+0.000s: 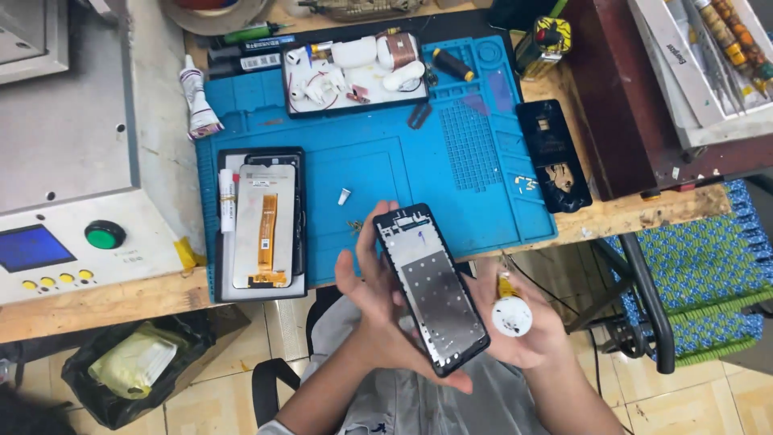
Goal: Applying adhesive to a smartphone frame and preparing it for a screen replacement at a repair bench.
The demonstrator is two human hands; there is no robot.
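My left hand (378, 310) holds a black phone frame (431, 286) with its open inner side up, over my lap just in front of the table edge. My right hand (523, 322) grips a small glue tube (510, 310) with a white round end and yellowish body, right beside the frame's right edge. On the blue work mat (451, 185) to the left lies a replacement screen (262, 225), back up, showing an orange flex cable, on a dark tray.
A black back cover (554, 155) lies at the mat's right edge. A tray of white earbud parts (354, 72) sits at the back. A white glue tube (197, 101) stands left of the mat. A grey machine with a green button (105, 234) fills the left. A chair (684, 266) stands right.
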